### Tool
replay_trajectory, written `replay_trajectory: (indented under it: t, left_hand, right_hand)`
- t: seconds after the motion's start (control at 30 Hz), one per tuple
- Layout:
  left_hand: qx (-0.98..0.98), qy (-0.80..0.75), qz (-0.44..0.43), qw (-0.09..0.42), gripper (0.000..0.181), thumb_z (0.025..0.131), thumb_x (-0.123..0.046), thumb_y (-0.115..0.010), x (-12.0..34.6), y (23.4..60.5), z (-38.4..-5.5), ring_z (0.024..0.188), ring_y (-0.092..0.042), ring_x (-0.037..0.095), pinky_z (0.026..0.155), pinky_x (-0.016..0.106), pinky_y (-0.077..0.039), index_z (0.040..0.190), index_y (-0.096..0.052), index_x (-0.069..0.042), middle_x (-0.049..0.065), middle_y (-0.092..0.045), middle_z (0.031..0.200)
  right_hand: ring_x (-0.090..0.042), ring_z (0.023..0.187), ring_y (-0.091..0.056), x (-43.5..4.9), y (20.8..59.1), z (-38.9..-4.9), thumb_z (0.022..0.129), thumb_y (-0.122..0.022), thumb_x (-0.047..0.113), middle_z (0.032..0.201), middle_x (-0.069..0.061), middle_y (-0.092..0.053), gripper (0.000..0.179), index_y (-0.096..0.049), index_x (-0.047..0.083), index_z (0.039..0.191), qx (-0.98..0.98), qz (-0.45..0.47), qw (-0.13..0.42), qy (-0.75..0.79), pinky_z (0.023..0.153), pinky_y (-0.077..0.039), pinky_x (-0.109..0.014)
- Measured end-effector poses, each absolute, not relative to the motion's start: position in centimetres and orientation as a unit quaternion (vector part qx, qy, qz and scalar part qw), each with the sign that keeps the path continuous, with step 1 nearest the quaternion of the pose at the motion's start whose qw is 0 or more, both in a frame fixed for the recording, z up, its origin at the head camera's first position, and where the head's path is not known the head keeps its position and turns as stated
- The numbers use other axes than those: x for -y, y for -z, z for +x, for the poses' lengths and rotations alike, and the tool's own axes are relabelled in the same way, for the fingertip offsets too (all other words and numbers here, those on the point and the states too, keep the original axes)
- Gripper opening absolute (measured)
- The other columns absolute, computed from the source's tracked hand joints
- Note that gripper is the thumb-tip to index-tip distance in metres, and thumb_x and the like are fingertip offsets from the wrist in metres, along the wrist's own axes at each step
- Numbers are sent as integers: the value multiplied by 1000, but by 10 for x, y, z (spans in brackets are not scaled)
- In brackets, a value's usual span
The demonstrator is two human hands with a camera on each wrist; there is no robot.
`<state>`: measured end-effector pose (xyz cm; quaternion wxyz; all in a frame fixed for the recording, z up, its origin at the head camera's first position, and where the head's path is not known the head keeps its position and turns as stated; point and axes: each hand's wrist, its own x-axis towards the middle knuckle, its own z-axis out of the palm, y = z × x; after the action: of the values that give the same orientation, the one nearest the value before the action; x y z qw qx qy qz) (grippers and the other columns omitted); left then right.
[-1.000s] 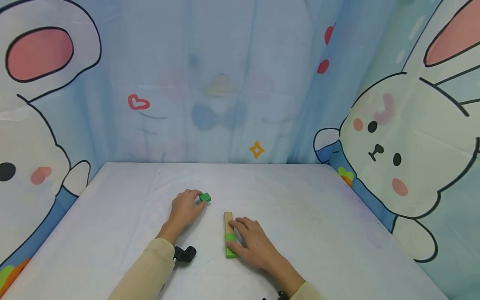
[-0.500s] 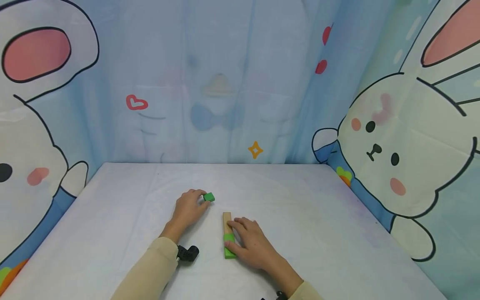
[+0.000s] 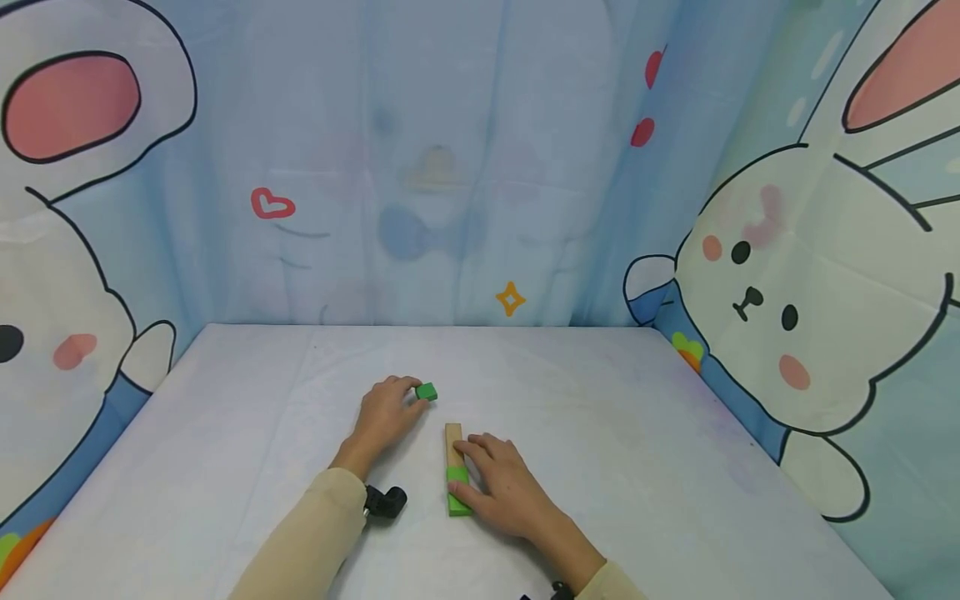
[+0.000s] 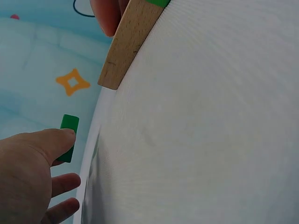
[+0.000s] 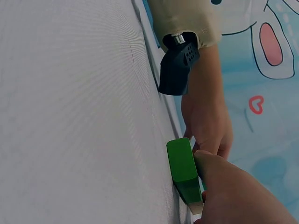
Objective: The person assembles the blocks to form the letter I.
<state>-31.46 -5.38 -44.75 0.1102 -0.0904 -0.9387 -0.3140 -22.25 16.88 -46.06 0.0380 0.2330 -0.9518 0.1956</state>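
Note:
My left hand (image 3: 384,415) pinches a small green block (image 3: 427,392) between thumb and fingers, over the far middle part of the table. The left wrist view shows the thumb laid along this green block (image 4: 70,123), with two other fingers spread away from it. A long bar (image 3: 453,437), plain wood at the far end and green at the near end, lies just right of it. My right hand (image 3: 504,487) holds the bar from the right, index finger at the wood and thumb across the green. In the right wrist view the thumb touches the bar's green end (image 5: 182,161).
A white cloth-covered table (image 3: 637,467) spreads under both hands. Its back edge meets a blue curtain (image 3: 330,275) printed with cartoon rabbits. On my left wrist sits a black camera (image 3: 386,502), close above the table.
My left hand has moved to the right with the small green block, coming nearer to the far end of the bar. The right hand and the bar stay in place.

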Motion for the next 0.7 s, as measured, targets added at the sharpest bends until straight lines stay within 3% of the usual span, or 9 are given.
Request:
replay_trajectory:
  t: [0.7]
  left_hand:
    - [944,295,-102,103,37,97,-29,-72,40,445,-319,122,-64,38,107,55,-48,129,-71,-11,16,-70,128]
  right_hand:
    - [-34,148,-42,-172,461,-223,100,-58,57,154,-10,-51,64,-52,21,152,949,240,40,-203,124,-28,-62]
